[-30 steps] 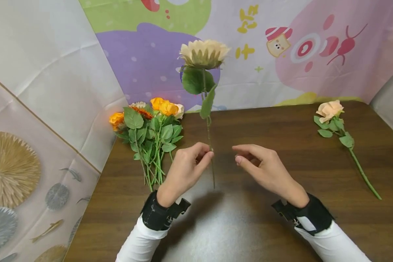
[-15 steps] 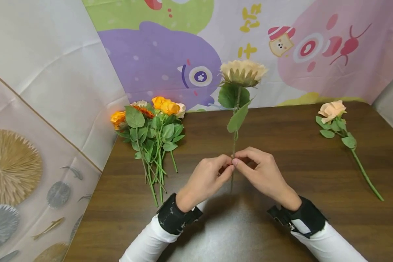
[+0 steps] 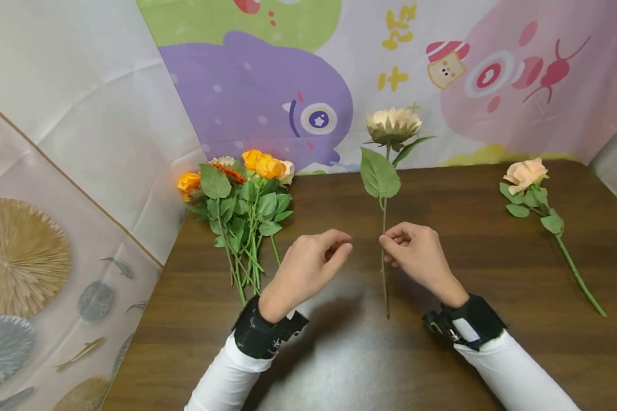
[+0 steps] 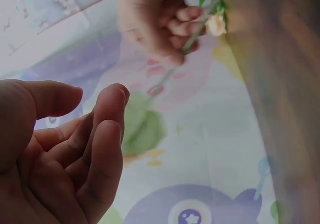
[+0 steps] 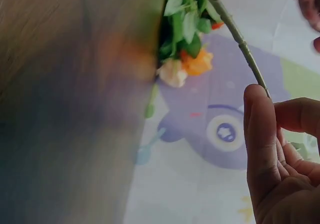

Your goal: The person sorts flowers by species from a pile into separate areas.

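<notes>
"One cream flower (image 3: 393, 127), where?"
"Upright, its stem (image 3: 385, 291) pinched in the right hand (image 3: 416, 254)."
"The left hand (image 3: 311, 268)?"
"Just beside the stem, thumb and fingers apart; a flower bunch (image 3: 268, 204) lies beyond it."

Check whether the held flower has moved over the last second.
Yes: right and lower in the head view. The flower overlapped the printed purple eye before; now it stands clear to its right.

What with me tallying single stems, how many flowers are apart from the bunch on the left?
2: the cream flower, held upright in the right hand, and the peach rose, lying at the right on the table. I see no others outside the bunch.
</notes>
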The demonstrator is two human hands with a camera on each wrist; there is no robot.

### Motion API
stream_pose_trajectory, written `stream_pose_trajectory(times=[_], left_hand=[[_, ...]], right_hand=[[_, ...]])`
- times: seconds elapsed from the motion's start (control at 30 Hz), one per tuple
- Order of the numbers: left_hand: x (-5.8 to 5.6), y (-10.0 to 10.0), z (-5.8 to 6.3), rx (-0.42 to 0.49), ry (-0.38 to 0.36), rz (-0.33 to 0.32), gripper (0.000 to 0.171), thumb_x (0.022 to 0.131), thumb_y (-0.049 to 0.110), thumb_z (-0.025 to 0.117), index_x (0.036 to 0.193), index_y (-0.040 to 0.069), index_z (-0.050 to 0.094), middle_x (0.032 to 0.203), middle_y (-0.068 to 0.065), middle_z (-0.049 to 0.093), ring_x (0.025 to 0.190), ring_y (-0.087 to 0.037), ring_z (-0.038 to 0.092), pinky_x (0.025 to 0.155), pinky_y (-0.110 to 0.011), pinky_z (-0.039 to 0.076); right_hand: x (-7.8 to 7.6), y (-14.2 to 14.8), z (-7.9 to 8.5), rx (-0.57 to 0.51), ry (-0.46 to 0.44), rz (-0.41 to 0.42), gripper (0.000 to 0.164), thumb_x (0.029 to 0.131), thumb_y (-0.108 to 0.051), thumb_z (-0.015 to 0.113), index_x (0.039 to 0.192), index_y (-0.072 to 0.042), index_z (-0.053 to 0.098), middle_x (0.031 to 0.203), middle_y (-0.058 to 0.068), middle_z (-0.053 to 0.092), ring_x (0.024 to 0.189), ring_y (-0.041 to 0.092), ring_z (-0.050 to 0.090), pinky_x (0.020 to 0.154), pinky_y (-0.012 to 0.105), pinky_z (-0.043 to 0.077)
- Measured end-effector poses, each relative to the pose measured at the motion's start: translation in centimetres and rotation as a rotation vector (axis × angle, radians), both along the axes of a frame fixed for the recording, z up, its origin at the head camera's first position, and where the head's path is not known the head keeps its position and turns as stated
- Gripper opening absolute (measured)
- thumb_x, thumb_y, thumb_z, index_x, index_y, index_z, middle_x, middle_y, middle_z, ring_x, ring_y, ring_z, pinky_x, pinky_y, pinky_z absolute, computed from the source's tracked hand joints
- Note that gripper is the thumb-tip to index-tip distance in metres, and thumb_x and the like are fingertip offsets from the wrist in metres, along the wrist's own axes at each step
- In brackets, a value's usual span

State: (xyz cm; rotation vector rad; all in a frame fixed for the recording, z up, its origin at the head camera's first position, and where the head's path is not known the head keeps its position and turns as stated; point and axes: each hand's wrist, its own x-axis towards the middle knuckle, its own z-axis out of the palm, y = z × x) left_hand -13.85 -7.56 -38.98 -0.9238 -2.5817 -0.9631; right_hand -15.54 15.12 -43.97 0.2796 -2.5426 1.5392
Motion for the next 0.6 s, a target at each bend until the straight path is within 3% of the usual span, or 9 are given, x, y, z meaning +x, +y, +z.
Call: stream_pose_trajectory(times=[0.27, 0.6], left_hand=[[-0.1, -0.7, 0.6, 0.027, -0.008, 0.028, 0.016, 0.098, 0.018, 0.060, 0.106, 0.011, 0.072, 0.084, 0.005, 0.071, 0.068, -0.004, 0.060, 0.062, -0.022, 0.048], [0.0, -0.7, 0.8, 0.017, -0.010, 0.033, 0.017, 0.099, 0.018, 0.059, 0.106, 0.010, 0.072, 0.085, 0.004, 0.072, 0.069, -0.004, 0.061, 0.063, -0.023, 0.049]], right_hand=[[-2.2, -0.1, -2.1, 0.033, -0.162, 0.002, 0.015, 0.091, -0.009, 0.065, 0.089, 0.004, 0.070, 0.061, 0.007, 0.068, 0.051, 0.014, 0.065, 0.050, 0.029, 0.055], [-3.0, -0.1, -2.9, 0.066, -0.357, 0.089, 0.017, 0.090, -0.006, 0.064, 0.081, 0.007, 0.069, 0.058, 0.005, 0.065, 0.048, 0.012, 0.064, 0.050, 0.031, 0.056]])
